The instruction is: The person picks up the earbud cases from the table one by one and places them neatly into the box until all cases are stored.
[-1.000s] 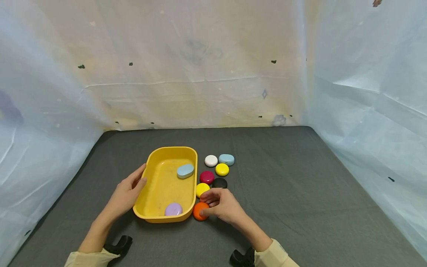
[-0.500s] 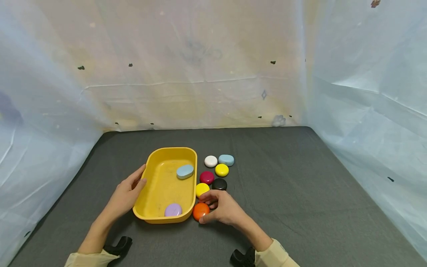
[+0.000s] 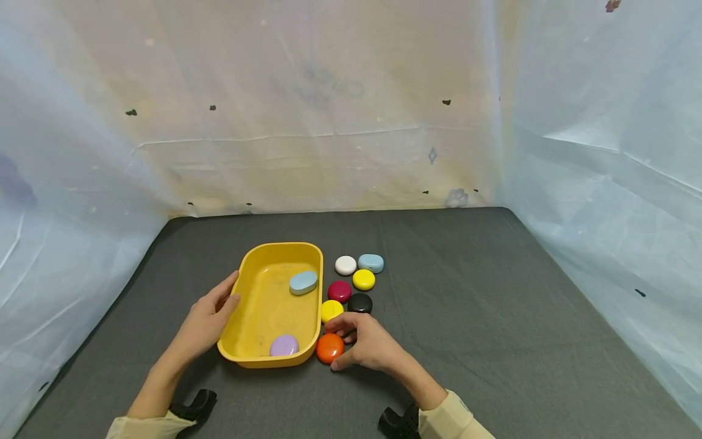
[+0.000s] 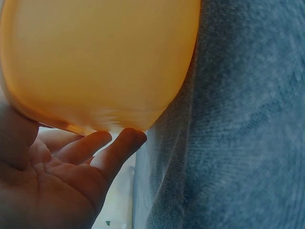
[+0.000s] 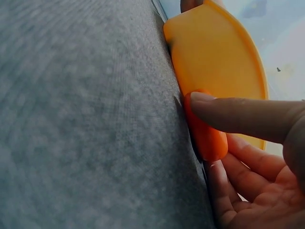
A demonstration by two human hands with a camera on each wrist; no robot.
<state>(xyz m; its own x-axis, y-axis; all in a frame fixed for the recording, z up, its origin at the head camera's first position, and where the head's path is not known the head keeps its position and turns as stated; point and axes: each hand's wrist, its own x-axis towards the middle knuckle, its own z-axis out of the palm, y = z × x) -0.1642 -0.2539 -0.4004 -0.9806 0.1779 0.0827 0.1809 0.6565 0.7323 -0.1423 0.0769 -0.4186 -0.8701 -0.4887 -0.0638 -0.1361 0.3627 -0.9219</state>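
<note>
Pebble-like pieces lie at the right side of a yellow tray (image 3: 269, 305). My right hand (image 3: 370, 344) has its thumb at the near side of a smooth round orange pebble (image 3: 330, 348) and its fingers at the far side. The right wrist view shows the orange pebble (image 5: 207, 133) between thumb (image 5: 228, 112) and fingers, low on the dark cloth by the tray wall. My left hand (image 3: 205, 317) touches the tray's left side, its fingers (image 4: 116, 155) extended against the outer wall. Inside the tray are a light blue oval pebble (image 3: 303, 283) and a lilac one (image 3: 284, 345).
Beside the tray lie a yellow pebble (image 3: 331, 310), a black one (image 3: 360, 303), a dark red one (image 3: 340, 291), another yellow one (image 3: 364, 280), a white one (image 3: 345, 265) and a blue one (image 3: 371, 263). Pale plastic sheeting (image 3: 329, 122) surrounds the grey cloth-covered table (image 3: 493, 317).
The right thumb has slid off the orange pebble's right edge to its near side, toward me. The left hand, tray and pebbles keep their places.
</note>
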